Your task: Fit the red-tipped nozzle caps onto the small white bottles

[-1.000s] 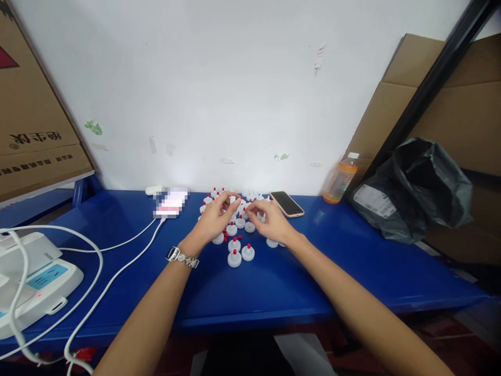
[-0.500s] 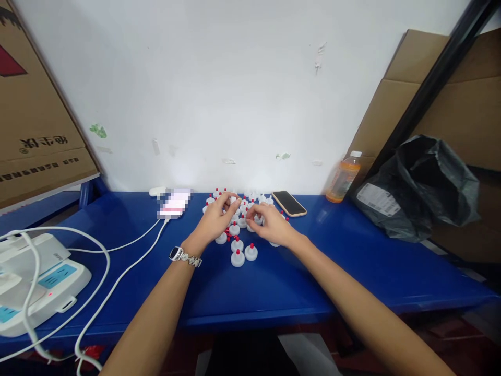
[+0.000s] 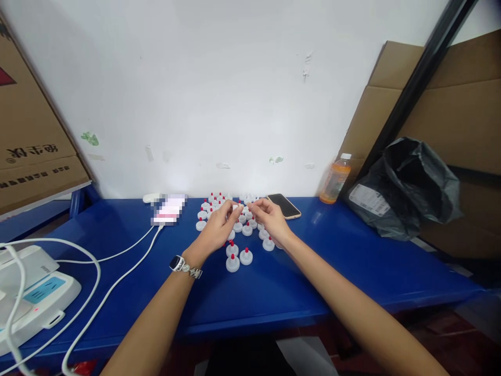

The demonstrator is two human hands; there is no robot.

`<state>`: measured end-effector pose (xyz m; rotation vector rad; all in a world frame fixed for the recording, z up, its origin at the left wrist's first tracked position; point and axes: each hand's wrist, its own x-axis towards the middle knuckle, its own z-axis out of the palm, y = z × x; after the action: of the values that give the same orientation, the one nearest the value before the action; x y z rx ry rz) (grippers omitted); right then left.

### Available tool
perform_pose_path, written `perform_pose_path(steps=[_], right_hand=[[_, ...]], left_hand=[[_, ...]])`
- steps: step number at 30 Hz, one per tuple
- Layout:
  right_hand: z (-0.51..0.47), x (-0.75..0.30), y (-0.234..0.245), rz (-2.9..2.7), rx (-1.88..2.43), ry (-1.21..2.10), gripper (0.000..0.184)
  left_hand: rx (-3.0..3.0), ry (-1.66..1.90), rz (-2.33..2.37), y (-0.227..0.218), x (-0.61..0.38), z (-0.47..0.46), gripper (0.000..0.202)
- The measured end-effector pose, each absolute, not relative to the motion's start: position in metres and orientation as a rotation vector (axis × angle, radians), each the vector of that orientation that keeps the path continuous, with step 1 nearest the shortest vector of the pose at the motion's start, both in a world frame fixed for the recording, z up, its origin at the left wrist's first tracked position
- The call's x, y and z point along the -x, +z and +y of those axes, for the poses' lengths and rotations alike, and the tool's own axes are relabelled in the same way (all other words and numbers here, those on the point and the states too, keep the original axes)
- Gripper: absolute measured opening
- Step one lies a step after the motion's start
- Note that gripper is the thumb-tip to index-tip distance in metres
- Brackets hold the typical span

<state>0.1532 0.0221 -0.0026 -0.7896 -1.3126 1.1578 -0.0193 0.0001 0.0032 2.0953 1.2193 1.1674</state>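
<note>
Many white nozzle caps with red tips stand upright on the blue table; one cap [image 3: 232, 263] is nearest me, with another cap [image 3: 246, 256] beside it. My left hand [image 3: 217, 224] is closed in a pinch over the group, and a bit of a white cap [image 3: 235, 207] shows between thumb and forefinger. Close on its right, my right hand [image 3: 271, 218] pinches with thumb and index finger; whatever is between them is too small to make out. Both sets of fingertips are a short gap apart. Some caps are hidden behind the hands.
Behind my right hand lies a dark-screened phone [image 3: 285, 206]. An orange drink bottle [image 3: 335, 179] and a grey plastic bag [image 3: 403, 190] stand to the right. On the left are a charging phone [image 3: 170, 209], white cables [image 3: 117, 282] and a power strip [image 3: 50, 297].
My right hand has risen from among the caps, its fingertips now level with the left hand's. The left hand keeps its pinch. The camera view has shifted slightly.
</note>
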Motion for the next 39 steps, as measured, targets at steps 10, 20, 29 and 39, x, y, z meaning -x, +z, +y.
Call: perform_pose_path(steps=[10,20,29,39], right_hand=[[0.014,-0.147,0.002,-1.140,0.616,1.428,0.033],[0.012,-0.149,0.006,-1.118,0.587,1.391,0.030],[0.007,-0.146,0.007,-1.167,0.547,1.446,0.032],[0.010,-0.142,-0.002,-1.292,0.512,1.283,0.030]], left_hand=[[-2.060,1.260,1.234,0.004,0.009,-0.006,0.035],[-2.044,1.294,1.237,0.005,0.009,-0.007,0.034],[-1.996,1.324,1.194,0.002,0.004,-0.009,0.033],[-2.008,1.378,1.247,0.007,-0.006,-0.017,0.034]])
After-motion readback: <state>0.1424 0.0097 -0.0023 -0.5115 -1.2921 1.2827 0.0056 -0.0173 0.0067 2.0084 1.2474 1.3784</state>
